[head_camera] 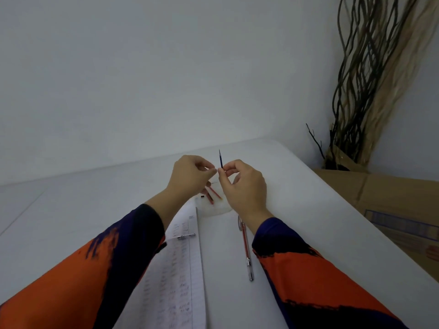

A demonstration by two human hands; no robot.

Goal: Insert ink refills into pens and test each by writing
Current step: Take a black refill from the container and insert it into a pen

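Right now a blue ink refill point(220, 158) stands upright, pinched low by the right hand point(240, 184) w/ the left hand point(190, 178) fingertips closed at the same spot (whether they touch it, can't tell). Behind, red refills point(212, 195) lie in a clear tray point(216, 210). One red pen point(245, 248) rests assembled beside lined paper point(175, 281) w/ scribbles, so some testing looks done; this refill isn't in a barrel yet.

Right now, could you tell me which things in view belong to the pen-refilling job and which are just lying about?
Belongs to the job:
blue refill, pinched in right hand, left hand touching
red refills
red pen
lined paper

Just lying about:
cardboard box
dried branches
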